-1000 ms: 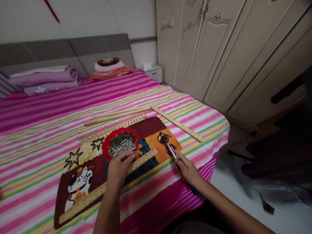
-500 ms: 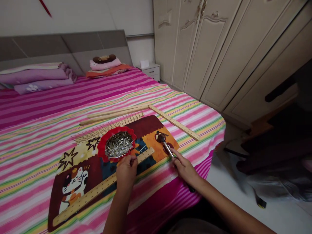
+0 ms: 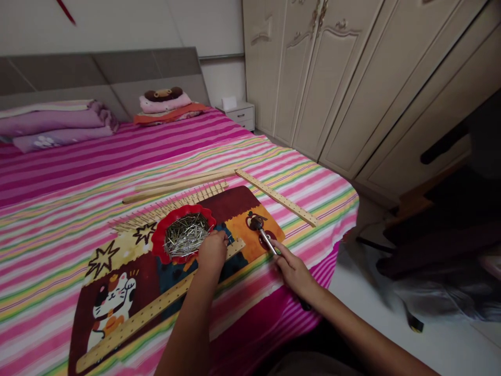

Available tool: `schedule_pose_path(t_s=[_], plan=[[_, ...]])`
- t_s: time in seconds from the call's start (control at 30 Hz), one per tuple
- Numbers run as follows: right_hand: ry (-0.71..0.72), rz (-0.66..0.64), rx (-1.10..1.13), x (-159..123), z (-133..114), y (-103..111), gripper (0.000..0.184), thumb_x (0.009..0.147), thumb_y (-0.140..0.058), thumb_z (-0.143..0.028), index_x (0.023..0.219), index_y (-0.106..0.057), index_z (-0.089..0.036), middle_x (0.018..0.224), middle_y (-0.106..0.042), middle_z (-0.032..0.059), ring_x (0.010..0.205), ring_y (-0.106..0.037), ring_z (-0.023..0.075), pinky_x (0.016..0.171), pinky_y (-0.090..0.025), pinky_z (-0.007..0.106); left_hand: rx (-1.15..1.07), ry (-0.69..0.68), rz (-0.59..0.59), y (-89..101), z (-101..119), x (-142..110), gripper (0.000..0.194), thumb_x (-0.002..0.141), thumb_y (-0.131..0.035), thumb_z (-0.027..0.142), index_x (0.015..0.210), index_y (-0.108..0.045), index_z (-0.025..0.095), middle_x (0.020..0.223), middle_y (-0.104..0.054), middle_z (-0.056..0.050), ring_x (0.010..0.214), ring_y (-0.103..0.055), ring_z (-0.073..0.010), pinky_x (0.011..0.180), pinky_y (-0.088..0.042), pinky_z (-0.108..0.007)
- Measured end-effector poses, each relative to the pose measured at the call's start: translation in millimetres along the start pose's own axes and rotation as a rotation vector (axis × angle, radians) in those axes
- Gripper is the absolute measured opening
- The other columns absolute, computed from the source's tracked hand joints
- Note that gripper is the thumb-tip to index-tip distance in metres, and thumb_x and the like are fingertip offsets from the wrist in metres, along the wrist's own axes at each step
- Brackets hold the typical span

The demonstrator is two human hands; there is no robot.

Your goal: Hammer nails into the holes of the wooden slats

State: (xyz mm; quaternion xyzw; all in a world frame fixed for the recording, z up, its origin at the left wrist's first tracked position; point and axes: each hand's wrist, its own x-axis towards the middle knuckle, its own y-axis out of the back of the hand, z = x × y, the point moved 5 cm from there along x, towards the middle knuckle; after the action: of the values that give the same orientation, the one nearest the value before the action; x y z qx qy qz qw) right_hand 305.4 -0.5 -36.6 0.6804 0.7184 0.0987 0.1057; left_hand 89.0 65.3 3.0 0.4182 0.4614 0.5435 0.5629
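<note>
My left hand (image 3: 213, 251) is closed in a pinch over the right part of a perforated wooden strip (image 3: 144, 316), with a thin nail (image 3: 230, 239) at its fingertips. The strip lies slantwise on a cartoon-printed mat (image 3: 84, 318). Beside that hand, a red scalloped bowl (image 3: 157, 244) holds a heap of loose nails (image 3: 186, 237), partly behind the hand. My right hand (image 3: 294, 270) is wrapped around a hammer (image 3: 266, 241), whose dark head lies over the mat's orange part.
Behind the bowl lies a wooden strip set with several upright nails (image 3: 183, 201). Plain wooden strips (image 3: 180, 180) rest farther back, and another perforated strip (image 3: 277, 197) lies to the right. Folded bedding (image 3: 58, 122) is on the bed; a wardrobe (image 3: 305, 94) stands behind.
My left hand has moved right, from the bowl's front edge to the strip's right part. My right hand keeps the hammer in nearly the same place. The view has shifted slightly.
</note>
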Motion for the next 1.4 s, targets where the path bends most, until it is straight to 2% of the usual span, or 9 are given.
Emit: schedule_pose_path(t_s=[0.23, 0.37, 0.6, 0.7, 0.8, 0.9, 1.07, 1.2, 1.4], plan=[[-0.014, -0.015, -0.025, 1.2, -1.0, -2.3, 0.052, 0.085, -0.04, -0.03, 0.132, -0.053, -0.012, 0.078, -0.066, 0.0037, 0.067, -0.057, 0.0175, 0.067, -0.049, 0.031, 0.138, 0.018, -0.043, 4.6, 5.1, 0.5, 0.021, 0.082, -0.047, 0.018, 0.092, -0.066, 0.016, 0.093, -0.068, -0.013, 0.086, -0.064, -0.0221, 0.072, -0.044, -0.03], [0.0, -0.013, -0.014, 0.9, -2.0, -3.5, 0.052, 0.085, -0.04, -0.03, 0.132, -0.053, -0.012, 0.099, -0.069, 0.0074, 0.081, -0.061, 0.0192, 0.076, -0.049, 0.034, 0.167, -0.009, -0.079, 5.2, 7.7, 1.8, 0.024, 0.084, -0.043, 0.016, 0.089, -0.067, 0.015, 0.092, -0.069, -0.016, 0.087, -0.065, -0.0246, 0.072, -0.045, -0.032], [0.039, 0.004, -0.026, 0.9, -1.6, -1.9, 0.05, 0.083, -0.043, -0.028, 0.131, -0.055, -0.017, 0.113, -0.067, 0.0068, 0.094, -0.063, 0.0208, 0.085, -0.048, 0.034, 0.15, -0.027, -0.035, 12.6, 6.6, -3.7, 0.025, 0.083, -0.04, 0.012, 0.09, -0.064, 0.01, 0.094, -0.068, -0.018, 0.087, -0.064, -0.0238, 0.075, -0.044, -0.032], [0.044, 0.002, -0.027, 0.9, -0.4, -2.2, 0.051, 0.084, -0.042, -0.029, 0.131, -0.055, -0.016, 0.104, -0.069, 0.0071, 0.085, -0.064, 0.0209, 0.079, -0.051, 0.034, -0.025, 0.019, 0.128, 27.9, -6.0, -19.3, 0.02, 0.083, -0.041, 0.018, 0.083, -0.06, 0.014, 0.089, -0.067, -0.014, 0.085, -0.063, -0.0214, 0.075, -0.044, -0.03], [0.045, -0.006, -0.026, 0.1, 0.5, -3.1, 0.051, 0.084, -0.042, -0.028, 0.132, -0.054, -0.017, 0.088, -0.07, 0.0038, 0.071, -0.062, 0.0184, 0.071, -0.051, 0.032, -0.377, 0.119, 0.258, 35.9, -24.6, -40.3, 0.015, 0.08, -0.047, 0.029, 0.074, -0.056, 0.019, 0.071, -0.065, -0.004, 0.069, -0.06, -0.0175, 0.066, -0.044, -0.028], [0.054, 0.0, -0.033, -0.9, 0.0, -3.0, 0.05, 0.084, -0.043, -0.028, 0.131, -0.055, -0.016, 0.082, -0.068, 0.0022, 0.067, -0.06, 0.0168, 0.069, -0.05, 0.03, -0.734, 0.246, 0.283, 26.7, -38.2, -55.9, 0.018, 0.072, -0.053, 0.038, 0.07, -0.055, 0.021, 0.055, -0.058, 0.002, 0.051, -0.053, -0.0135, 0.054, -0.042, -0.026], [0.026, -0.002, -0.036, -1.9, 0.1, -3.3, 0.051, 0.084, -0.042, -0.028, 0.132, -0.054, -0.016, 0.072, -0.064, 0.0002, 0.063, -0.057, 0.0162, 0.065, -0.049, 0.028, -1.298, 0.387, 0.251, 2.5, -41.3, -62.3, 0.036, 0.054, -0.067, 0.042, 0.077, -0.053, 0.019, 0.052, -0.058, 0.005, 0.048, -0.054, -0.0117, 0.049, -0.045, -0.025], [0.036, 0.003, -0.053, -2.1, -0.9, -3.3, 0.051, 0.085, -0.042, -0.028, 0.133, -0.053, -0.016, 0.072, -0.063, 0.0005, 0.063, -0.056, 0.0163, 0.065, -0.048, 0.028, -1.4, 0.479, 0.231, -3.8, -39.5, -62.0, 0.04, 0.047, -0.073, 0.036, 0.078, -0.058, 0.016, 0.06, -0.064, 0.001, 0.058, -0.062, -0.0137, 0.054, -0.049, -0.025], [0.046, -0.005, -0.086, -2.0, -0.3, -3.3, 0.051, 0.085, -0.041, -0.028, 0.132, -0.054, -0.014, 0.077, -0.064, 0.0017, 0.063, -0.055, 0.0158, 0.064, -0.048, 0.028, -1.244, 0.471, 0.257, -7.6, -38.4, -59.9, 0.035, 0.052, -0.069, 0.041, 0.076, -0.064, 0.016, 0.058, -0.062, 0.002, 0.049, -0.054, -0.0092, 0.043, -0.038, -0.02]])
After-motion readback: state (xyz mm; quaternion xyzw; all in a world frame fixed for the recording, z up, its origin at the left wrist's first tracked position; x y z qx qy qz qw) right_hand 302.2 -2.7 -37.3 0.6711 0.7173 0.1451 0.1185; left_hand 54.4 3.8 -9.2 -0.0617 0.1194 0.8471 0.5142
